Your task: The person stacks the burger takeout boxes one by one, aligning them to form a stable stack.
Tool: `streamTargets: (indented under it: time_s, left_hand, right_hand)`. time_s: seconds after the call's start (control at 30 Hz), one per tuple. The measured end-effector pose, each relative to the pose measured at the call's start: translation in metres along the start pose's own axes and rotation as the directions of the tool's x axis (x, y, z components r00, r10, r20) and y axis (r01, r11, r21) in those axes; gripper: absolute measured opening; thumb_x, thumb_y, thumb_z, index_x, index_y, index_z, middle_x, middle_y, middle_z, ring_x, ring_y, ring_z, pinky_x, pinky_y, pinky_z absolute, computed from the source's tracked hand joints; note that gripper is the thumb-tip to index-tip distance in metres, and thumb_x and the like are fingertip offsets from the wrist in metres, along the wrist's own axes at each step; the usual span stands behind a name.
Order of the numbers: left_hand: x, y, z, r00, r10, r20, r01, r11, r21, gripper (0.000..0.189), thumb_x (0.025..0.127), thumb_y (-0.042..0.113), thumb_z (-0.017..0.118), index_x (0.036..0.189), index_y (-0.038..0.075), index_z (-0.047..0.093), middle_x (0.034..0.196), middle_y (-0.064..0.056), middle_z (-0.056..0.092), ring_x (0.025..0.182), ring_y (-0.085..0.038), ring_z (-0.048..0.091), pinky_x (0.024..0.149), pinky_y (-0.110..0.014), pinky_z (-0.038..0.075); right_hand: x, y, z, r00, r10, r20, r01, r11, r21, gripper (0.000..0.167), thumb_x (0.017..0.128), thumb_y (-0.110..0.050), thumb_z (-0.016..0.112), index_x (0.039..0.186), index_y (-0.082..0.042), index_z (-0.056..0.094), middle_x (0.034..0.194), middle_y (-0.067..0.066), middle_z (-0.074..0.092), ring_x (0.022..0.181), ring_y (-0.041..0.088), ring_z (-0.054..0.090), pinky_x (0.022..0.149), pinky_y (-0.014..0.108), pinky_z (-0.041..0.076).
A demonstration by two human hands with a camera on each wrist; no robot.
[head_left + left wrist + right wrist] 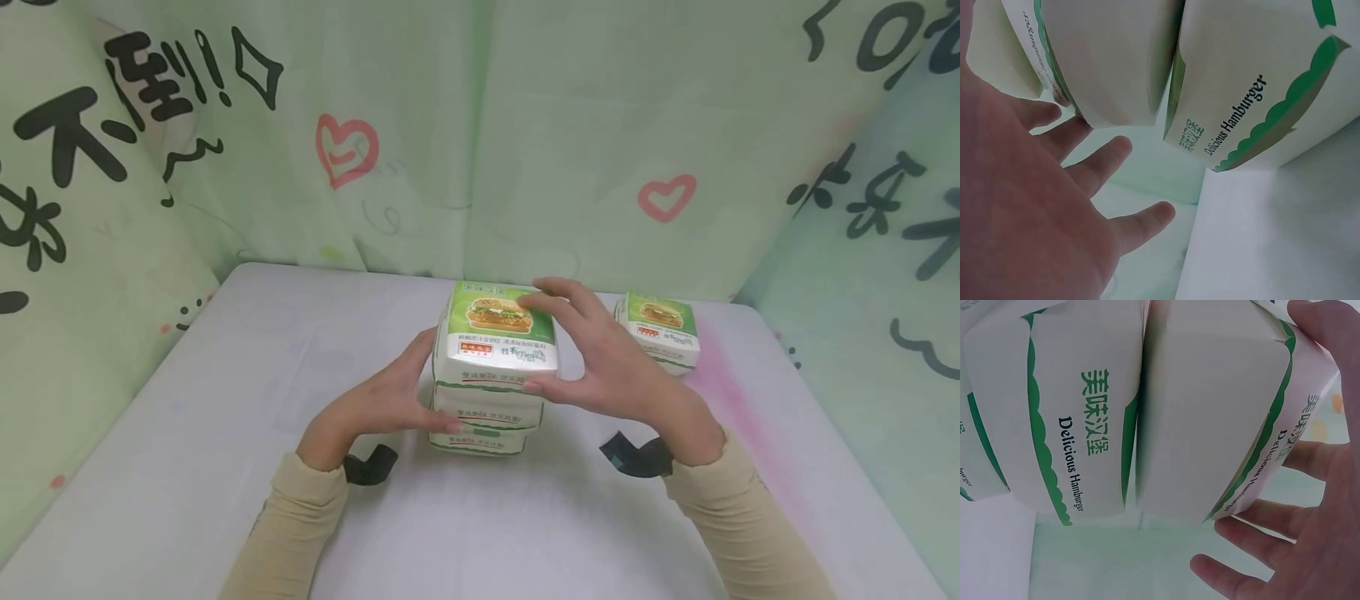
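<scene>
Three white and green hamburger boxes stand stacked: the top box (487, 354), the middle box (491, 406) and the bottom box (480, 443). The stack leans slightly out of line. At its left side is my left hand (375, 400), thumb across the front near the middle box and fingers spread in the left wrist view. My right hand (611, 358) lies by the right side of the top box, thumb at its front corner and fingers loosely extended at its upper edge. Both hands' fingers look fairly straight; how firmly they touch the cardboard is not clear.
Another hamburger box (662, 329) sits on the white table (225, 483), behind my right hand. Green curtains (420, 167) with drawn hearts and black lettering hang behind the table and at both sides. Dark straps (637, 457) show at both wrists.
</scene>
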State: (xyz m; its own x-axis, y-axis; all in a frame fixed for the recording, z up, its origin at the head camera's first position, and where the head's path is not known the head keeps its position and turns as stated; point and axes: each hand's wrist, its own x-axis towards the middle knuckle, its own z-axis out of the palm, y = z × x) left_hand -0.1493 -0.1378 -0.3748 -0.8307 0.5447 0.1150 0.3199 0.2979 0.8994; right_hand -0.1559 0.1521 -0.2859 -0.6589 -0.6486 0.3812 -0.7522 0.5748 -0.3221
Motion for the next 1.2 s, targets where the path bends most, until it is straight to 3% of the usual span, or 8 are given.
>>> streamTargets:
  time_s: [0.37, 0.53, 0.67, 0.83, 0.97, 1.2]
  left_hand:
    - [0.0, 0.003, -0.001, 1.0, 0.019, 0.0, -0.019, 1.0, 0.007, 0.119, 0.066, 0.026, 0.093, 0.154, 0.038, 0.014, 0.156, 0.004, 0.022, 0.145, -0.017, 0.022, 0.121, -0.056, 0.019]
    - [-0.002, 0.007, -0.004, 1.0, 0.004, -0.028, -0.003, 1.0, 0.021, 0.126, 0.063, 0.03, 0.095, 0.155, 0.043, 0.01, 0.159, 0.007, 0.019, 0.148, -0.016, 0.018, 0.121, -0.057, 0.018]
    - [-0.005, 0.01, -0.007, 0.998, 0.005, -0.056, -0.003, 0.999, 0.035, 0.13, 0.064, 0.031, 0.094, 0.157, 0.039, 0.005, 0.163, 0.008, 0.014, 0.152, -0.016, 0.013, 0.122, -0.057, 0.017]
    - [-0.008, 0.013, -0.012, 0.993, 0.078, -0.09, -0.073, 0.996, 0.059, 0.128, 0.068, 0.023, 0.092, 0.16, 0.028, 0.003, 0.166, 0.007, 0.01, 0.154, -0.015, 0.01, 0.123, -0.054, 0.018]
    - [-0.007, 0.014, -0.014, 0.983, 0.15, -0.106, -0.145, 0.988, 0.054, 0.126, 0.069, 0.021, 0.091, 0.159, 0.031, 0.003, 0.167, 0.007, 0.009, 0.154, -0.015, 0.009, 0.122, -0.056, 0.018]
    - [-0.005, 0.018, -0.014, 0.959, 0.247, -0.137, -0.248, 0.969, 0.014, 0.12, 0.071, 0.057, 0.083, 0.159, 0.033, 0.004, 0.167, 0.003, 0.01, 0.154, -0.015, 0.009, 0.121, -0.06, 0.02]
  right_hand:
    - [-0.004, 0.002, -0.004, 1.0, 0.007, 0.009, -0.008, 1.0, 0.012, 0.082, 0.077, -0.041, 0.08, 0.147, -0.02, 0.042, 0.154, 0.008, 0.034, 0.139, 0.028, 0.037, 0.106, 0.055, 0.042]
    - [-0.006, 0.004, -0.005, 1.0, 0.005, -0.003, -0.005, 1.0, 0.015, 0.084, 0.077, -0.04, 0.081, 0.147, -0.019, 0.041, 0.154, 0.008, 0.035, 0.14, 0.027, 0.036, 0.108, 0.054, 0.041]
    - [-0.011, 0.006, -0.007, 1.0, 0.028, 0.005, -0.029, 0.998, 0.051, 0.081, 0.081, -0.037, 0.077, 0.15, -0.02, 0.038, 0.155, 0.008, 0.034, 0.142, 0.026, 0.034, 0.11, 0.055, 0.038]
    - [-0.017, 0.011, -0.007, 0.998, 0.068, 0.014, -0.07, 0.99, 0.126, 0.077, 0.088, -0.037, 0.069, 0.154, -0.023, 0.032, 0.157, 0.004, 0.031, 0.144, 0.025, 0.031, 0.114, 0.058, 0.031]
    - [-0.022, 0.016, -0.007, 0.996, 0.091, 0.007, -0.091, 0.984, 0.154, 0.075, 0.091, -0.037, 0.065, 0.155, -0.024, 0.029, 0.157, 0.002, 0.031, 0.144, 0.024, 0.031, 0.114, 0.06, 0.03]
    - [-0.031, 0.026, -0.012, 0.989, 0.145, -0.022, -0.138, 0.971, 0.196, 0.067, 0.097, -0.037, 0.057, 0.156, -0.022, 0.029, 0.155, 0.007, 0.034, 0.137, 0.031, 0.036, 0.108, 0.063, 0.032]
